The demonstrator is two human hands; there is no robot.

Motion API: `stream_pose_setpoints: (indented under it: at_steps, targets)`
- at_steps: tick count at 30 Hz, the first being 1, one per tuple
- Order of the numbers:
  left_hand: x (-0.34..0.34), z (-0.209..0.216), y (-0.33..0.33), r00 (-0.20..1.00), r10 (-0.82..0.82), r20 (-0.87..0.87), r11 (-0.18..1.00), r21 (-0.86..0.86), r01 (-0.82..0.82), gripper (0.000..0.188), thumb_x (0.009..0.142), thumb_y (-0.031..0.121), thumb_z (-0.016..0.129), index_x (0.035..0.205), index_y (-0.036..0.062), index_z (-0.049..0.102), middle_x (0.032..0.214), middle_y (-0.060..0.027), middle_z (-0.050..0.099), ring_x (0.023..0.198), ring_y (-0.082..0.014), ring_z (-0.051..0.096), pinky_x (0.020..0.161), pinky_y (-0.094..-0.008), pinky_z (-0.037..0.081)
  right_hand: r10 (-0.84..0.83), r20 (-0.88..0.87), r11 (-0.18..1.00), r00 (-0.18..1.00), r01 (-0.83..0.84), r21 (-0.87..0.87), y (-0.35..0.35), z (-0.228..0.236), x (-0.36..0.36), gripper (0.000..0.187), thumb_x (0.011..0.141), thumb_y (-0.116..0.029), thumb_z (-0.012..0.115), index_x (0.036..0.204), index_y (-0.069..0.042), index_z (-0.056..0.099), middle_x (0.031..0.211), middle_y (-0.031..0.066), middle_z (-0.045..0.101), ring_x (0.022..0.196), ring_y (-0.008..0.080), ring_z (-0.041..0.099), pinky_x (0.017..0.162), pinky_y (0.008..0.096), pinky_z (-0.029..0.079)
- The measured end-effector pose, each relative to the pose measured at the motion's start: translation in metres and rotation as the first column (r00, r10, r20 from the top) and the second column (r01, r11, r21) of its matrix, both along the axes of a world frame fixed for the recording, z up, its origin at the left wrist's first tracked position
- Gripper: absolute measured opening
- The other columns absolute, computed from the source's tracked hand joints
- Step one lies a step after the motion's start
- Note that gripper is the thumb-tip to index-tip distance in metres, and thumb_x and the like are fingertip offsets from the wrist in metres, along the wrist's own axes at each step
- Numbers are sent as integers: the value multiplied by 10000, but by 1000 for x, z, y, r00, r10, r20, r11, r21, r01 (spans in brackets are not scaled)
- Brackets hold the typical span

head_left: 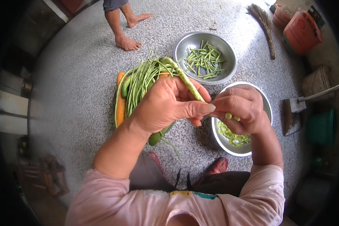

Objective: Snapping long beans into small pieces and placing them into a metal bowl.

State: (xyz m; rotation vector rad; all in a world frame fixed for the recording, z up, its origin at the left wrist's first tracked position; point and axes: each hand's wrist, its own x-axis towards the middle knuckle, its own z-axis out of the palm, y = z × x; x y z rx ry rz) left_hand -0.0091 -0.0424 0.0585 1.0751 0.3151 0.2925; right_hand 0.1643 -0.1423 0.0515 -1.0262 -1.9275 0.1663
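Observation:
My left hand [160, 101] is closed around a thick, pale green bean pod [189, 84] with dark spots, which slants up and away to the left. Thumb to thumb with it, my right hand [242, 107] pinches at the pod's near end; the fingertips hide the exact spot. Short green bean pieces [228, 116] stick out from my right hand's curled fingers. Below that hand stands a white-rimmed bowl [269, 113] with pale green pieces [235, 137] in it. Farther off, a metal basin [179, 47] contains many cut bean lengths [205, 60].
Left of my hands lies a heap of long beans [141, 83] with orange vegetables [120, 109] and a green cucumber-like vegetable [154, 139]. Another person's bare feet [128, 43] are at the far left. A straw broom [265, 28], dustpan [292, 116] and orange basket [301, 32] stand right.

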Motion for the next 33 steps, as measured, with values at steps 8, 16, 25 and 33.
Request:
stream_pose_setpoints:
  at_steps: [8,16,25,33]
  targets:
    - [-2,5,2,983,-167,-78,976,128,176,584,674,-41,674,1189,-59,399,689,-87,598,544,-119,585,472,-199,487,248,-105,942,963,-265,-207,-4,-2,2,248,576,12,581,813,-58,589,684,56,575,631,249,591,538,324,465]
    - [-2,6,11,931,-339,-133,941,-43,336,803,642,-80,663,1302,-79,206,695,-117,603,539,-141,589,461,-220,486,256,-168,938,952,-287,-196,1,-10,-4,54,667,-41,587,718,-26,578,679,86,583,594,229,588,497,293,444]
    - [-13,15,5,920,-388,-54,918,67,391,1039,578,-131,693,1350,-26,4,687,-122,603,603,-143,600,548,-221,487,-559,-178,597,810,244,-764,9,-74,71,164,801,-183,581,785,-20,585,678,39,583,659,114,540,595,274,426]
    - [-10,24,-9,968,-238,-82,895,368,251,1048,589,-83,716,1369,27,24,682,-45,573,594,-72,560,519,-166,437,136,671,186,729,646,-740,-74,-235,160,233,674,-286,643,833,-117,666,873,104,634,859,275,596,768,366,468]
